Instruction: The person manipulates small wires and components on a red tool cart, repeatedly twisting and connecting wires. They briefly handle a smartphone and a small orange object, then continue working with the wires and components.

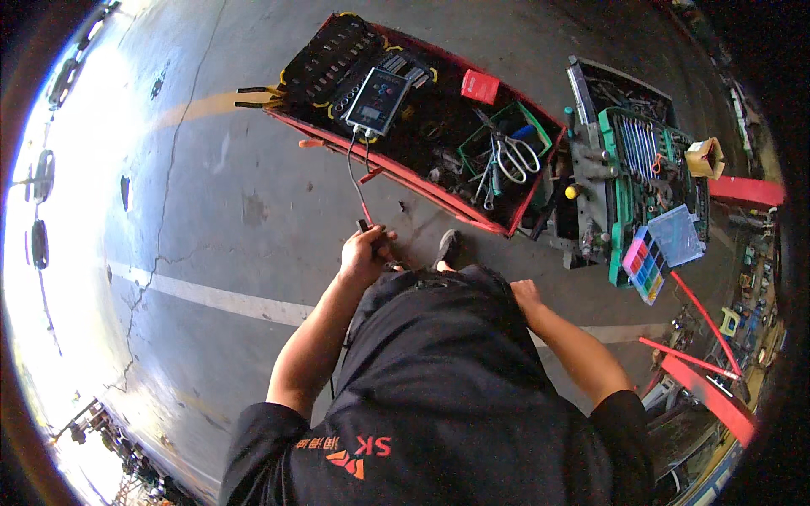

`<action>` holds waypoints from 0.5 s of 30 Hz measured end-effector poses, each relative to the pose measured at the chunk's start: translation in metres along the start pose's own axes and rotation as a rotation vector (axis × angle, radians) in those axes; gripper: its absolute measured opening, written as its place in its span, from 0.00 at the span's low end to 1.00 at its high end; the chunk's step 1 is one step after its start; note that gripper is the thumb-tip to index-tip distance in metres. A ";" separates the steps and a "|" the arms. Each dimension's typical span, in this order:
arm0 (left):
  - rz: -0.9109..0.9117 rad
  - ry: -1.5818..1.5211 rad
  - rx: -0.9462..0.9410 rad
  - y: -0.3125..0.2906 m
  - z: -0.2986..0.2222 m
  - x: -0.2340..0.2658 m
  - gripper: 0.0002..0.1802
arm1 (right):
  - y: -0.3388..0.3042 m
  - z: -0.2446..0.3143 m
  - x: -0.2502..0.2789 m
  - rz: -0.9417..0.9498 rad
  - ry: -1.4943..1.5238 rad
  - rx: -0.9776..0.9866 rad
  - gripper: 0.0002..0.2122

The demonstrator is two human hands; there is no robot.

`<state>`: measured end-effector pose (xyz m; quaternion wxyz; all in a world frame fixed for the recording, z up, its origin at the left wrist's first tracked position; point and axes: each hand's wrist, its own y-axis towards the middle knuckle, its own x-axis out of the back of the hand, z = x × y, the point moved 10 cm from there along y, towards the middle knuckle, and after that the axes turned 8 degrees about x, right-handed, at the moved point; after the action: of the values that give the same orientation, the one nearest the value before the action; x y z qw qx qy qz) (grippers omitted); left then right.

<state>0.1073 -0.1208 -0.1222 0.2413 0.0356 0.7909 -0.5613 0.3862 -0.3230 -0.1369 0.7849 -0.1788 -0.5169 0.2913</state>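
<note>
My left hand (365, 255) is closed round a dark probe-like piece (362, 226) whose black end sticks out above the fingers. A cable (353, 169), red near the hand and dark further up, links it to a grey-framed tester with a screen (378, 101). That tester lies on the socket set (333, 59) at the far left of a red tool cart (405, 179). Beside my right hip hangs my right hand (526, 297), against the dark trousers; its fingers are mostly hidden, so what it holds, if anything, does not show.
On the cart are a red box (480, 86) and a green bin (548, 126) with large scissors (516, 157). Right of it stand a green tool tray with wrenches (641, 148) and a colourful compartment box (645, 266). Red bars (709, 316) lie at the right.
</note>
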 end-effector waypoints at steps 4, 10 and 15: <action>-0.022 -0.069 -0.015 0.002 -0.003 0.012 0.06 | 0.001 -0.006 0.028 -0.098 0.134 -0.151 0.11; -0.085 -0.059 -0.019 -0.006 -0.005 0.014 0.06 | 0.000 -0.056 -0.010 -0.152 0.156 -0.253 0.09; -0.098 -0.082 -0.047 -0.013 -0.012 0.018 0.07 | -0.070 -0.004 0.069 -0.171 0.017 -0.123 0.10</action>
<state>0.0830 -0.1182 -0.1151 0.2463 -0.0320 0.7941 -0.5547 0.4291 -0.3324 -0.0491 0.7988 -0.1843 -0.5404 0.1895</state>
